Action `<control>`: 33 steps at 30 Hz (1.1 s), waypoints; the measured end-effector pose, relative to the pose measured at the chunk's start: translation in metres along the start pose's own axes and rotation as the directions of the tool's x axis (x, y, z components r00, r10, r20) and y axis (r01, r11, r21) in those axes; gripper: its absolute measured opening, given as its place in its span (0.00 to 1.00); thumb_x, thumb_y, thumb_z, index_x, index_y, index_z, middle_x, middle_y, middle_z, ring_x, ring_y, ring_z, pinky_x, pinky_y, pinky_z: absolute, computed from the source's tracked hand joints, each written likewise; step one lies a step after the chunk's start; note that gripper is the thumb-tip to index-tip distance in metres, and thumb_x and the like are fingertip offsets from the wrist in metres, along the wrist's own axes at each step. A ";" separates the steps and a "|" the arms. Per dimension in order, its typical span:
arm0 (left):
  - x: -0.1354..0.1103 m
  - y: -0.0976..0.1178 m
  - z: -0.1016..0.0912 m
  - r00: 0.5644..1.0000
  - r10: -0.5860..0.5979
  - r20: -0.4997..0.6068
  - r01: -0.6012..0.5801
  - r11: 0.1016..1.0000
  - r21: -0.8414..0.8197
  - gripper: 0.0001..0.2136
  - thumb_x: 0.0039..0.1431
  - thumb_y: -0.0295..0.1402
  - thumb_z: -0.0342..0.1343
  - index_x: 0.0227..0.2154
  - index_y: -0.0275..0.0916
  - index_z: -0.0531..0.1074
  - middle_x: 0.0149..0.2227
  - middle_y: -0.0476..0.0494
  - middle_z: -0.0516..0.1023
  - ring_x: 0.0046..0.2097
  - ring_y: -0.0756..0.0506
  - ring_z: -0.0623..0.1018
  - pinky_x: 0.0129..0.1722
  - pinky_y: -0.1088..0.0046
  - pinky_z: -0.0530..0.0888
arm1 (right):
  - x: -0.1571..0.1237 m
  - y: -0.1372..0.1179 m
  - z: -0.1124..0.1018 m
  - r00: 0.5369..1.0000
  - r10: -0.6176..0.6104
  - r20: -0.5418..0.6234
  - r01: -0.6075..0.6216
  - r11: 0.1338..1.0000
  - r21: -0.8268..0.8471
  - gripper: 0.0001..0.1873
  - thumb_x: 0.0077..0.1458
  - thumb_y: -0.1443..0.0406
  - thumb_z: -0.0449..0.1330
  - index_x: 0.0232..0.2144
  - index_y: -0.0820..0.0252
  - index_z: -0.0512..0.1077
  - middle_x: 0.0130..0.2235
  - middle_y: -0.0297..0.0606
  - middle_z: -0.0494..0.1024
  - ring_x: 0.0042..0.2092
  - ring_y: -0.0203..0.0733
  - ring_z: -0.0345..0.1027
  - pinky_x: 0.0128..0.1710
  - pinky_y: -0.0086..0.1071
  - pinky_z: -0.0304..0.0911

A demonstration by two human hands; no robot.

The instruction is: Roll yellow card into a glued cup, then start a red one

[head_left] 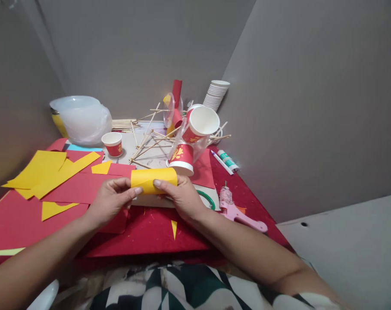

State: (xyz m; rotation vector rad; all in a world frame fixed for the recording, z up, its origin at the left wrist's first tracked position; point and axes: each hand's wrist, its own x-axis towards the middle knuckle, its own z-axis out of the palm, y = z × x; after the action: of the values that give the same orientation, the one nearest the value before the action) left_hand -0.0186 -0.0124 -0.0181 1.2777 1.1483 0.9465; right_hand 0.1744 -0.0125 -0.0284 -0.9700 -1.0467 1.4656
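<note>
A yellow paper strip [154,179] is curled into a short tube lying sideways just above the red table [150,234]. My left hand [110,202] pinches its left end with thumb and fingers. My right hand [182,197] grips its right end, thumb on top. Both hands hold the tube near the table's middle, in front of a structure of red paper cups [181,158] and wooden sticks [151,142].
Yellow paper scraps [49,172] and red sheets lie at the left. A pink glue gun [236,209], green-handled scissors [208,199] and a glue tube [228,160] lie at the right. A single cup [112,144], a plastic-covered bowl [80,118] and stacked white cups [216,94] stand behind. Grey walls close in.
</note>
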 end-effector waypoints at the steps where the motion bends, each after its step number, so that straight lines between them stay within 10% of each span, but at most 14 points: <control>1: 0.000 -0.001 0.000 1.000 0.003 0.000 -0.003 1.000 -0.006 0.16 0.46 0.42 0.69 0.26 0.33 0.75 0.18 0.53 0.71 0.20 0.56 0.66 0.21 0.80 0.63 | 0.001 0.000 0.000 1.000 -0.004 0.005 0.004 1.000 0.004 0.16 0.42 0.56 0.72 0.30 0.61 0.79 0.31 0.35 0.79 0.30 0.35 0.68 0.26 0.26 0.63; 33: -0.003 0.002 0.008 0.995 0.086 0.052 -0.086 0.996 -0.014 0.14 0.47 0.42 0.67 0.26 0.33 0.77 0.14 0.53 0.68 0.16 0.55 0.64 0.17 0.80 0.60 | -0.007 0.005 -0.008 1.000 -0.001 -0.015 0.000 1.000 -0.026 0.10 0.43 0.61 0.74 0.30 0.57 0.81 0.32 0.33 0.82 0.31 0.35 0.71 0.28 0.26 0.66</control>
State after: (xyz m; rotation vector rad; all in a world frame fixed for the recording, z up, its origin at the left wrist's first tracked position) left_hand -0.0114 -0.0173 -0.0162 1.3441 1.0530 0.9758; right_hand 0.1813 -0.0188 -0.0355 -0.9976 -1.0579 1.4454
